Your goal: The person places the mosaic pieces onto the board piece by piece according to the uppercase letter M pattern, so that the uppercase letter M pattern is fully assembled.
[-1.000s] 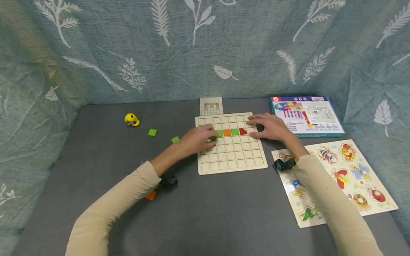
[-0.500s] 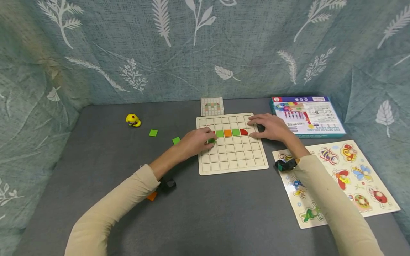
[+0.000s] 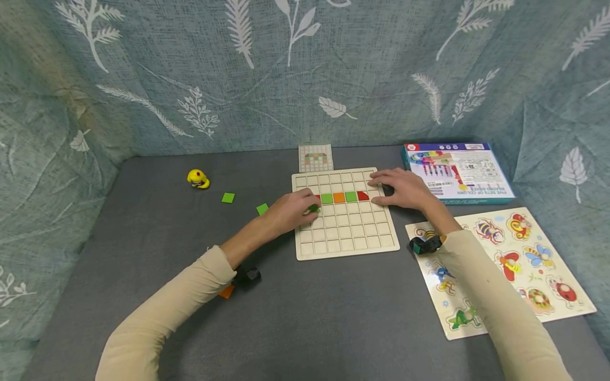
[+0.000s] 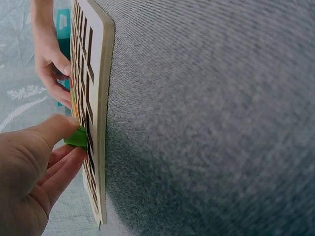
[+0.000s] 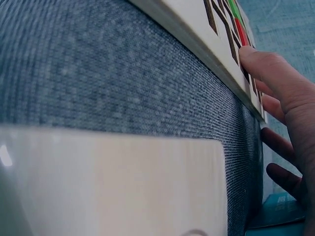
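Note:
A pale wooden grid board [image 3: 347, 233] lies flat mid-table. My left hand [image 3: 293, 210] is over its left side, pinching a small green tile [image 4: 75, 137] between thumb and fingers, right at the grid's surface. One row holds a green tile [image 3: 326, 198], an orange tile [image 3: 339, 197], another green tile [image 3: 351, 196] and a red rounded tile [image 3: 363, 196]. At the row's left end a red piece [image 3: 318, 196] is mostly hidden by my left fingers. My right hand [image 3: 402, 188] rests at the board's right edge, fingers spread, with the thumb touching the board.
A pattern card [image 3: 315, 158] lies behind the board. Loose green tiles [image 3: 228, 198], an orange tile [image 3: 226, 291] and a yellow toy figure [image 3: 197, 179] are to the left. A boxed game [image 3: 457, 172] and an insect puzzle board [image 3: 519, 233], under my right forearm, are to the right.
My left hand has shifted slightly left and toward me with the green tile, uncovering part of the red piece at the row's left end. My right hand stays at the board's edge.

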